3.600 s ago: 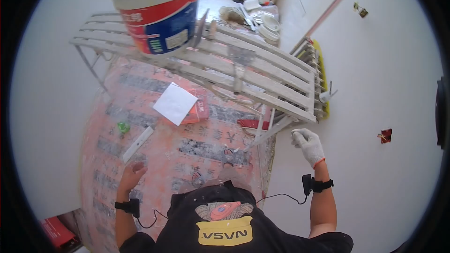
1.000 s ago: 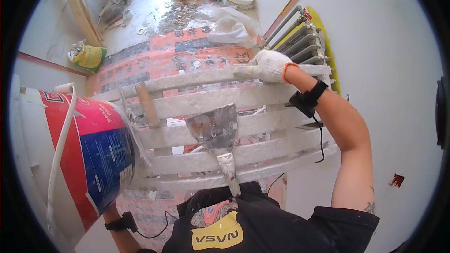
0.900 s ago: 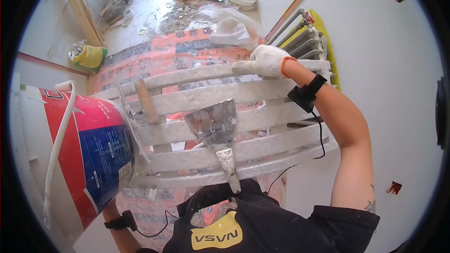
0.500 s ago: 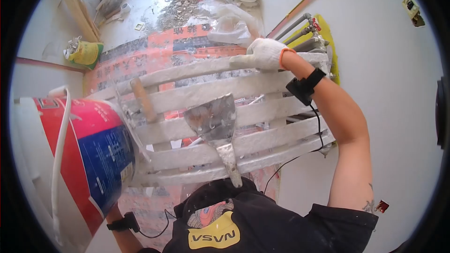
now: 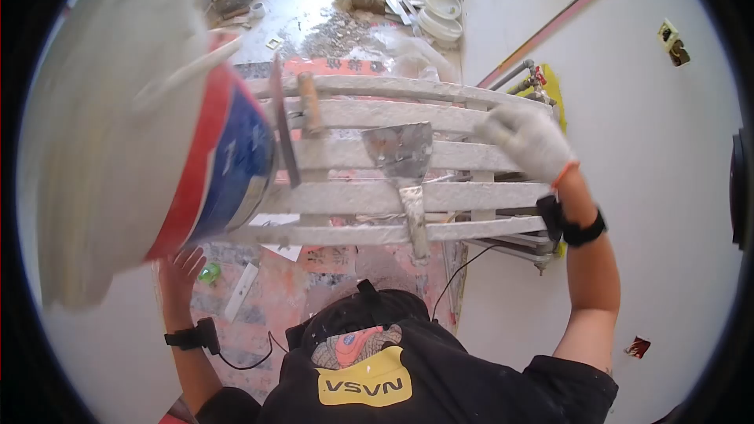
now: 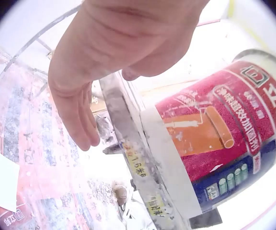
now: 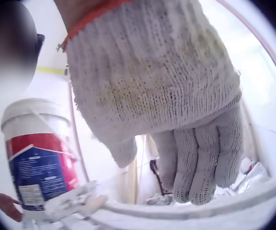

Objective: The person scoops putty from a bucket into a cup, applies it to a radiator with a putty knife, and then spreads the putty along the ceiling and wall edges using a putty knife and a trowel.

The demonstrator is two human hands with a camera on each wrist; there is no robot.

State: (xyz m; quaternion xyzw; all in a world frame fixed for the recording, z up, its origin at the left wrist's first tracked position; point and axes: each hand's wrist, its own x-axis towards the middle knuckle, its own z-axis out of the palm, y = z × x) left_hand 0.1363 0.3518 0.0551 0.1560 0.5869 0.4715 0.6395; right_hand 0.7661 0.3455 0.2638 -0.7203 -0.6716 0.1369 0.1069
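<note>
In the head view my bare left hand [image 5: 182, 279] is just below the large paint bucket [image 5: 228, 165], fingers extended. The left wrist view shows this hand [image 6: 123, 48] beside the bench's edge [image 6: 138, 167], its fingers hanging down. The bucket [image 6: 215, 139], white with a red and blue label, stands on the whitened slatted bench [image 5: 345, 233]. My right hand [image 5: 528, 139], in a white knit glove, is over the bench's right end, blurred. Its fingers [image 7: 191, 163] point loosely downward in the right wrist view and hold nothing. A wide putty knife [image 5: 399, 153] lies mid-bench.
A long thin blade [image 5: 284, 122] and a wooden handle [image 5: 309, 106] are beside the bucket. A radiator [image 5: 522, 255] stands at the right wall. Rubble [image 5: 338, 31] and offcuts lie beyond the bench. A white level-like bar [image 5: 240, 292] lies on the floor film.
My right hand has come off the far slat and moved right and nearer. The left hand, mostly hidden behind the bucket half a second ago, now shows its fingers. The head view has shifted.
</note>
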